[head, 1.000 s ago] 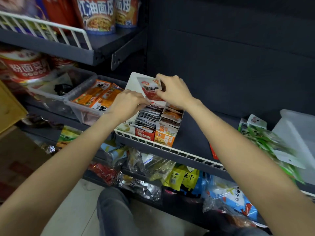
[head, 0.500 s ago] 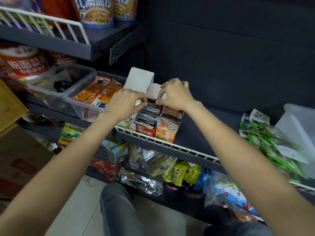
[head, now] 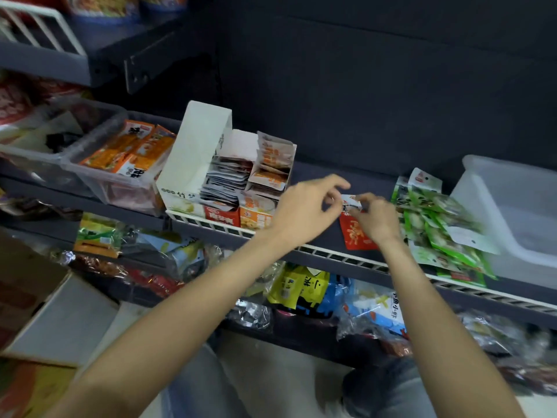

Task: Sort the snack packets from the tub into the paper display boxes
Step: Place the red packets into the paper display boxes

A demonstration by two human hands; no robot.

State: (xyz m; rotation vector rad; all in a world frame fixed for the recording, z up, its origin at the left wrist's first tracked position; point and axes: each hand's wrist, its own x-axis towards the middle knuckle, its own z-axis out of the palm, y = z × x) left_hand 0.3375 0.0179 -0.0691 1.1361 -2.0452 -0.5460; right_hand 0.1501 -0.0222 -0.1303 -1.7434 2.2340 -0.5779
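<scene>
- Right at the pinch, mid-shelf: the right hand [head: 376, 218] has a small white-topped snack packet [head: 351, 203] clamped between its fingertips, and the left hand [head: 304, 211] is just to the left of it, fingers loosely curled and holding nothing. Can't tell if the left fingertips actually touch the packet, it's all a bit blurry.
- Half a second ago both hands were over at the paper display boxes [head: 232, 188], tucking a packet into the rows. Now they've both swung off to the right of the boxes, and the view has panned the same way.
- Just under the pinch, a red packet [head: 355, 235] with orange writing lies flat on the dark shelf [head: 319, 176], partly hidden by the right hand.
- Left of the grip, the display boxes stand packed with upright packets: a grey row in the middle, an orange-and-white row nearest the left hand, and a tall white flap [head: 199, 146] sticking up on the far side. The front panels carry red and orange print I can't read.
- Right of the grip there's a heap of green packets [head: 437, 224], and beyond that a frosted plastic tub [head: 512, 212].
- Further left of the boxes, a clear bin [head: 120, 164] holds orange packets with Chinese characters, too blurred to make out.
</scene>
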